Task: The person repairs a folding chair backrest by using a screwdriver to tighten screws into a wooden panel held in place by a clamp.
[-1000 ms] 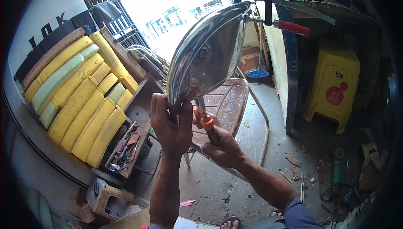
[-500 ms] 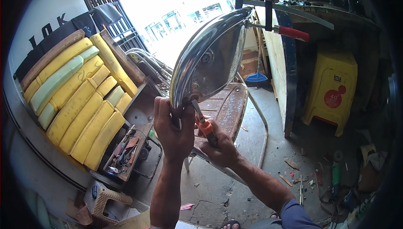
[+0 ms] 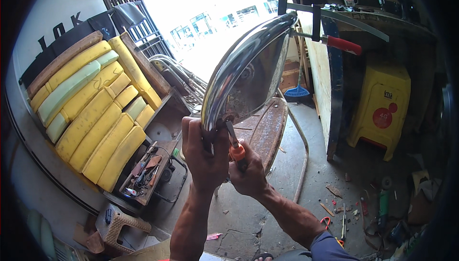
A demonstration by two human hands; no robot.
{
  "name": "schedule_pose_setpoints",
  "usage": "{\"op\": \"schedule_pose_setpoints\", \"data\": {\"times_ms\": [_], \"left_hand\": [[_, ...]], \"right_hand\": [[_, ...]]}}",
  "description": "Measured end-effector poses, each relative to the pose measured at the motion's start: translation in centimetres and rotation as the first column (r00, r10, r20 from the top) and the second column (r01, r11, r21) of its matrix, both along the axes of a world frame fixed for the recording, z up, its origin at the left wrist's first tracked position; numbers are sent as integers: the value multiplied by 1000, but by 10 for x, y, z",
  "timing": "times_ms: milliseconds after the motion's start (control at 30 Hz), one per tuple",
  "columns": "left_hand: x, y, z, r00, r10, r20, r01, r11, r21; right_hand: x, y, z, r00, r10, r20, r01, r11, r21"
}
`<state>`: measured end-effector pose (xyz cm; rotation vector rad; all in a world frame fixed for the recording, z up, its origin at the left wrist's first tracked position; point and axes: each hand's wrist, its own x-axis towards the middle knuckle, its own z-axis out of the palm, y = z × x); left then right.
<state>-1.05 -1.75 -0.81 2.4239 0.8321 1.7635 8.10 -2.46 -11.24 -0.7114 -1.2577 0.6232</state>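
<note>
A curved, shiny metal shell [image 3: 221, 80], dull and stained on its inner face, stands tilted in front of me. Its upper end is held by a bar clamp [image 3: 345, 17] with a red handle. My left hand [image 3: 206, 158] wraps round the shell's lower end, fingers closed. My right hand [image 3: 248, 170] grips a chisel-like tool [image 3: 237, 154] with a flat metal blade and an orange-and-black handle. The blade's tip meets the inner lower edge of the shell, close to my left fingers; the exact contact is hard to make out.
Behind the shell stands a rusty metal seat frame [image 3: 267, 127]. Yellow foam pads [image 3: 98, 132] are stacked at left above a tool tray [image 3: 146, 175]. A wooden panel [image 3: 321, 79] and yellow plastic stool [image 3: 382, 108] stand at right. Scissors [image 3: 326, 221] and scraps lie on the floor.
The whole view has shifted slightly, so the shell and both hands appear a little farther right. The tool stays in my right hand at the shell's lower edge. Scissors now show near my right forearm.
</note>
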Motion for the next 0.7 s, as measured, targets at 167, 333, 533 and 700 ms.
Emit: {"op": "schedule_pose_setpoints", "data": {"times_ms": [167, 333, 533, 700], "left_hand": [[10, 4, 0, 995, -17, 101, 14, 1000, 25], [8, 10, -1, 997, -25, 79, 21, 998, 58], [11, 13, -7, 992, -16, 127, 18, 1000, -15], [10, 16, -6, 991, -34, 133, 41, 998, -45]], "right_hand": [[4, -6, 3, 1000, -10, -8, 10, 998, -59], [8, -19, 13, 999, -19, 46, 24, 993, -112], [14, -22, 17, 996, 83, 27, -75, 975, -209], [21, -6, 14, 981, 191, 34, -194, 968, 162]]}}
